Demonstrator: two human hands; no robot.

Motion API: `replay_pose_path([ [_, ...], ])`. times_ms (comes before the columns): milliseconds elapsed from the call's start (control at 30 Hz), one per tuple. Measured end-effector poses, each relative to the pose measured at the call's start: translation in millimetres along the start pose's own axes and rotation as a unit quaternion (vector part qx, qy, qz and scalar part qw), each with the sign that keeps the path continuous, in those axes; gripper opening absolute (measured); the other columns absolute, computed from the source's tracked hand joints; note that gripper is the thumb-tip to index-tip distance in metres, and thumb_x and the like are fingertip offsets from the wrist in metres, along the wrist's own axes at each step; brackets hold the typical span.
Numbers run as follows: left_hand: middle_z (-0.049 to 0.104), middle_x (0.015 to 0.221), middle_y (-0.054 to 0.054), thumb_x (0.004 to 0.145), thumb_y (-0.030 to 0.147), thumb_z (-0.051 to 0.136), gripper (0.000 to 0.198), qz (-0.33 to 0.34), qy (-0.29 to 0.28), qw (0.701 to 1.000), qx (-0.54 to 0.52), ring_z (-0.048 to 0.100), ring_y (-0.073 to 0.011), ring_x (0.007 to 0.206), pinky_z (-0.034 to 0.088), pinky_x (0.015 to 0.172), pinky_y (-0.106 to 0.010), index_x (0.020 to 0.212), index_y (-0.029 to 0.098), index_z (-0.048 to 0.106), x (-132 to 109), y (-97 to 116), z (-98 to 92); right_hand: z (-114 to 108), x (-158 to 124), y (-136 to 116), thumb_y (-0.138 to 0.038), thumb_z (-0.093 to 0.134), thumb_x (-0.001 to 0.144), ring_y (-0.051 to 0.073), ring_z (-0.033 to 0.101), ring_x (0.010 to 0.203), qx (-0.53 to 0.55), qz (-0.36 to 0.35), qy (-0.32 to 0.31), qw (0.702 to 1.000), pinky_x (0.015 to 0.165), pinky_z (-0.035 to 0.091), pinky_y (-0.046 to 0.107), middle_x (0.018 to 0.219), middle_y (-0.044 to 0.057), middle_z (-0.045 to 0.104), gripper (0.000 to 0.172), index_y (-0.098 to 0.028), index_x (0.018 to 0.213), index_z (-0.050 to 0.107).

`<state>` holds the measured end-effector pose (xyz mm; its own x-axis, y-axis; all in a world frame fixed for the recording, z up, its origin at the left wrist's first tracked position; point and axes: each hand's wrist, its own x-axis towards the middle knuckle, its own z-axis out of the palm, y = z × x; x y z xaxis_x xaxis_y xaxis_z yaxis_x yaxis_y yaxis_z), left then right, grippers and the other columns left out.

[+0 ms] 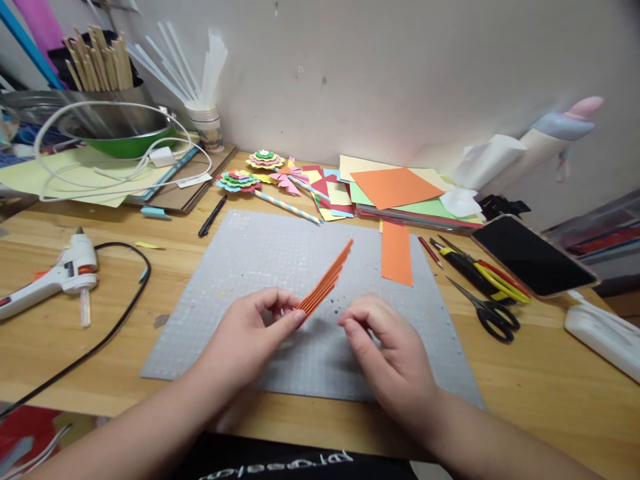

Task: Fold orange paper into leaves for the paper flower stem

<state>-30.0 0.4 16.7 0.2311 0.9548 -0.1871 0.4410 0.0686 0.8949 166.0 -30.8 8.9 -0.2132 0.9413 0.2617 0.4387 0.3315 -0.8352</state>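
Note:
A pleated strip of orange paper (325, 283), folded like an accordion, is pinched at its lower end between the thumb and fingers of my left hand (265, 330). Its upper end points up and to the right over the grey cutting mat (240, 253). To the right of the strip, apart from it, my right hand (387, 350) hovers above the mat with fingers curled in and the thumb close to the index finger. Nothing shows in that hand. A flat orange paper rectangle (397, 253) lies at the mat's upper right.
Scissors (493, 313), pliers (465, 263) and a phone (535, 253) lie to the right. At the left are a glue gun (75, 270) with its black cable and a black pen (213, 217). Paper flowers (240, 181) and stacked coloured sheets (395, 187) line the wall.

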Motion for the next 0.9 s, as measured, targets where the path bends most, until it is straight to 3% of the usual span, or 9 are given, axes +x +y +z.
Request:
replay_pose_path([
  [133,0.067,0.075,-0.003,0.074,0.030,0.061,0.017,-0.046,-0.038,0.981,-0.185,0.062,-0.0148,0.070,0.050,0.069,-0.031,0.081,0.015,0.059,4.3,0.7,12.8,10.6,0.2,2.8,-0.024,0.052,0.088,0.015,0.055,0.076,0.032,0.033,-0.053,0.998,0.066,0.047,0.029,0.093,0.004,0.059,0.019,-0.022,0.107,0.053],
  [367,0.073,0.086,-0.008,0.075,0.023,0.061,0.017,-0.038,-0.067,0.965,-0.253,0.068,-0.0196,0.083,0.053,0.078,-0.037,0.090,0.015,0.062,4.7,-1.0,27.3,14.6,1.2,4.9,-0.021,0.058,0.084,0.014,0.056,0.075,-0.002,0.041,-0.037,0.998,0.066,0.046,0.027,0.089,0.002,0.063,0.017,-0.022,0.101,0.059],
  [467,0.072,0.090,-0.008,0.080,0.024,0.056,0.017,-0.010,-0.075,0.980,-0.182,0.067,-0.0189,0.085,0.053,0.076,-0.034,0.093,0.015,0.062,-0.7,0.9,28.7,13.2,3.8,9.3,-0.020,0.056,0.085,0.013,0.058,0.076,0.016,0.070,-0.030,0.997,0.067,0.047,0.027,0.087,0.001,0.064,0.014,-0.021,0.098,0.060],
  [567,0.070,0.074,-0.003,0.079,0.024,0.058,0.010,0.008,-0.117,0.993,-0.023,0.064,-0.0156,0.067,0.051,0.060,-0.028,0.084,0.018,0.065,-10.6,3.8,27.6,10.8,7.4,14.6,-0.020,0.057,0.084,0.014,0.059,0.076,-0.001,0.069,-0.019,0.997,0.067,0.047,0.027,0.086,0.001,0.065,0.012,-0.021,0.096,0.061],
  [633,0.066,0.067,0.001,0.081,0.021,0.058,0.008,0.083,-0.134,0.985,0.071,0.059,-0.0131,0.061,0.047,0.056,-0.025,0.077,0.019,0.065,-16.3,4.6,23.4,9.4,9.4,16.8,-0.018,0.056,0.084,0.014,0.058,0.077,-0.027,0.044,-0.024,0.998,0.068,0.046,0.027,0.085,0.001,0.064,0.011,-0.021,0.094,0.061],
  [700,0.067,0.078,-0.001,0.085,0.017,0.053,0.012,0.213,-0.073,0.964,0.141,0.059,-0.0140,0.072,0.047,0.066,-0.027,0.082,0.019,0.064,-18.1,3.1,16.2,9.3,10.2,17.4,-0.016,0.053,0.085,0.013,0.057,0.078,-0.048,0.026,-0.046,0.997,0.070,0.045,0.028,0.086,0.001,0.063,0.012,-0.021,0.093,0.061],
  [767,0.067,0.091,-0.004,0.088,0.017,0.051,0.014,0.286,0.025,0.929,0.234,0.056,-0.0179,0.084,0.045,0.076,-0.034,0.093,0.019,0.064,-15.8,-0.7,7.9,10.5,9.9,16.9,-0.016,0.053,0.086,0.014,0.056,0.079,-0.069,0.020,-0.069,0.995,0.073,0.043,0.029,0.085,0.000,0.063,0.012,-0.021,0.092,0.061],
  [833,0.065,0.096,-0.006,0.087,0.020,0.053,0.013,0.282,0.064,0.904,0.314,0.054,-0.0209,0.088,0.043,0.078,-0.038,0.097,0.019,0.063,-11.4,-6.1,1.4,12.6,8.8,16.4,-0.016,0.053,0.086,0.014,0.056,0.079,-0.094,0.015,-0.079,0.992,0.075,0.041,0.031,0.084,0.000,0.064,0.011,-0.021,0.091,0.061],
  [900,0.064,0.093,-0.005,0.088,0.022,0.053,0.012,0.268,0.046,0.902,0.336,0.052,-0.0209,0.086,0.042,0.077,-0.038,0.094,0.018,0.062,-7.5,-12.3,-1.3,14.8,7.5,16.9,-0.015,0.055,0.085,0.015,0.055,0.079,-0.115,-0.001,-0.084,0.990,0.075,0.039,0.032,0.083,0.000,0.064,0.010,-0.020,0.089,0.061],
])
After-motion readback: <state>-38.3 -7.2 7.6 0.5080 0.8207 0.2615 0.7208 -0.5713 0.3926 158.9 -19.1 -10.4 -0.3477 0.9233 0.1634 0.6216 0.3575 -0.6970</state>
